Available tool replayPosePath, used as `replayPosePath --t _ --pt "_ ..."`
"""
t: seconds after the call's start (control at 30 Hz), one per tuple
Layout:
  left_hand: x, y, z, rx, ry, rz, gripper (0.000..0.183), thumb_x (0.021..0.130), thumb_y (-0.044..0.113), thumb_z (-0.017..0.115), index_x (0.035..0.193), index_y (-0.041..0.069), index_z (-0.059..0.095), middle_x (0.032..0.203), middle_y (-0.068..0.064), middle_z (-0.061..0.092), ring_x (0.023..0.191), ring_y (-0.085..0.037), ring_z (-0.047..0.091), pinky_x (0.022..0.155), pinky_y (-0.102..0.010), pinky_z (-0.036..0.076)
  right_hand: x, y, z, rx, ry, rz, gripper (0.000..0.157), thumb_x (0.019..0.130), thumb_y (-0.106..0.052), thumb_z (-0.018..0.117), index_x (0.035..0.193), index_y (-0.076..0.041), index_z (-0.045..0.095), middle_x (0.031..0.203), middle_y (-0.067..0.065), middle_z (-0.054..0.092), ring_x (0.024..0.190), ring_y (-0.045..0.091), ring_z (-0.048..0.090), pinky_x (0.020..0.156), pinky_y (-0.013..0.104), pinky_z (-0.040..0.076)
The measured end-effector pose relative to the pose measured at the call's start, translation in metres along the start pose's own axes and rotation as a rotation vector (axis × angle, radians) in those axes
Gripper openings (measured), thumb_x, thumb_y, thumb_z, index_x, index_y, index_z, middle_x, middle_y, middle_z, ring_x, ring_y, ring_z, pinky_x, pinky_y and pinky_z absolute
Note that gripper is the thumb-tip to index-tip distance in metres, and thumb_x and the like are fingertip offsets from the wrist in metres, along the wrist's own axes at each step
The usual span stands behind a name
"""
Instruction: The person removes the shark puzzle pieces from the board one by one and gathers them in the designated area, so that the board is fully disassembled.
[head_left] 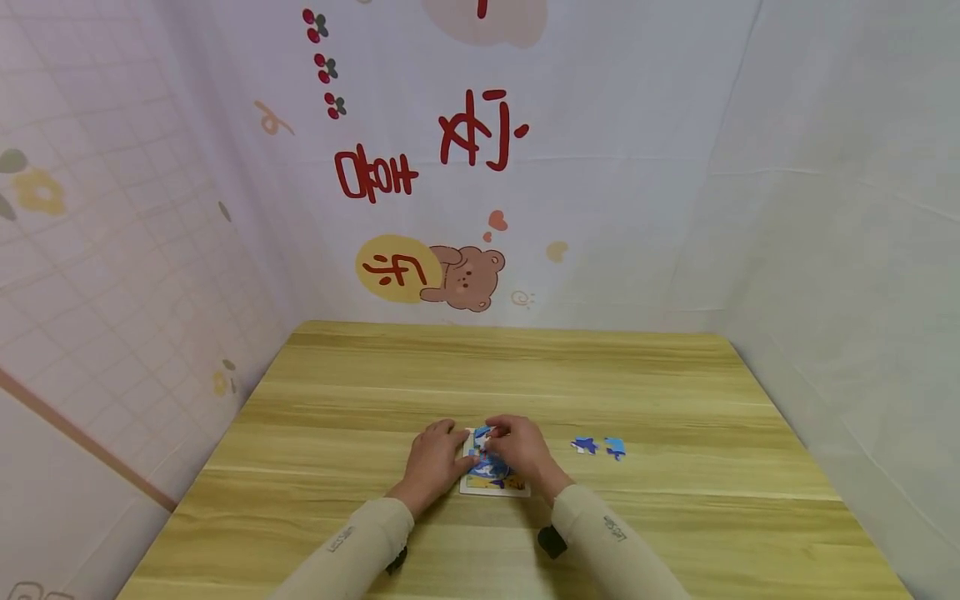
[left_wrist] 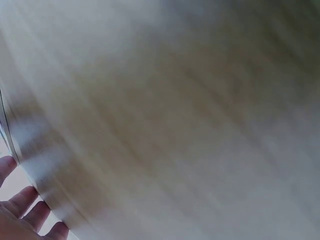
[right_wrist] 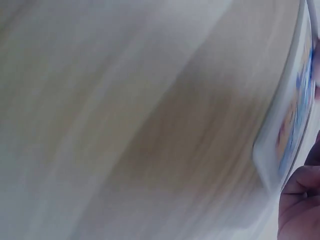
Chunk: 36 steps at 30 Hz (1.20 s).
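A small jigsaw puzzle board with a white border lies on the table between the two hands, its picture blue above and yellow below. My left hand rests at its left side, thumb on the board and fingers spread; in the left wrist view the fingertips touch the tabletop. Over the board's upper right, my right hand has thumb and forefinger brought together at a blue-and-white puzzle piece, which the fingers partly hide. In the right wrist view the curled right-hand fingers are beside the board.
To the right of the board lie two loose puzzle pieces, a purple-blue one and a light-blue one. The wood-grain table is bounded by a printed cloth wall at the back and cloth at both sides.
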<state>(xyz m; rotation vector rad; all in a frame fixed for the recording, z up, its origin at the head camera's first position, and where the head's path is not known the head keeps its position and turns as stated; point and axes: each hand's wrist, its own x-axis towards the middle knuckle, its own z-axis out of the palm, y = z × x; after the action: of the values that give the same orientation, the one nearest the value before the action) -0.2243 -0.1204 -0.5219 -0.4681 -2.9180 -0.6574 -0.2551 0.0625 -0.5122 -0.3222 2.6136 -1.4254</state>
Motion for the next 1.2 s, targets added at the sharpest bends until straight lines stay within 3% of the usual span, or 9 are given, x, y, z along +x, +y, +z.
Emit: replayPosePath --t 0.2,0.47,0.77,1.2 --pt "0.001 -0.004 0.000 0.008 -0.005 -0.026 0.048 0.089 0.035 0.073 0.124 0.003 0.068 0.132 -0.024 0.056 0.126 -0.042 0.049 0.099 -0.061 0.040 -0.003 0.012 -0.022 0.031 0.038 0.014 0.035 0.088 -0.004 0.072 0.122 0.002 0.067 0.092 0.004 0.066 0.087 0.019 0.063 0.071 0.033 0.053" --pt "-0.001 -0.006 -0.002 0.009 0.014 -0.020 0.048 0.088 0.035 0.074 0.124 0.003 0.069 0.132 -0.025 0.057 0.126 -0.042 0.049 0.100 -0.061 0.039 -0.013 0.034 -0.049 0.093 0.090 0.105 0.035 0.086 0.002 0.071 0.120 0.005 0.067 0.090 0.005 0.065 0.076 0.017 0.060 0.063 0.030 0.052" --pt "-0.002 -0.003 -0.004 0.010 0.003 -0.029 0.048 0.088 0.034 0.075 0.123 0.002 0.069 0.131 -0.025 0.057 0.125 -0.042 0.050 0.099 -0.061 0.040 -0.019 0.048 -0.061 0.019 0.085 0.165 0.031 0.086 0.001 0.071 0.117 0.003 0.069 0.087 0.003 0.064 0.072 0.015 0.056 0.062 0.028 0.048" --pt "-0.001 0.001 0.002 -0.007 -0.009 -0.038 0.048 0.089 0.035 0.074 0.125 0.002 0.068 0.133 -0.024 0.056 0.127 -0.042 0.048 0.101 -0.061 0.038 -0.026 0.048 -0.068 -0.122 0.095 0.150 0.027 0.085 -0.002 0.073 0.111 0.001 0.072 0.084 0.001 0.061 0.077 0.016 0.052 0.065 0.027 0.043"
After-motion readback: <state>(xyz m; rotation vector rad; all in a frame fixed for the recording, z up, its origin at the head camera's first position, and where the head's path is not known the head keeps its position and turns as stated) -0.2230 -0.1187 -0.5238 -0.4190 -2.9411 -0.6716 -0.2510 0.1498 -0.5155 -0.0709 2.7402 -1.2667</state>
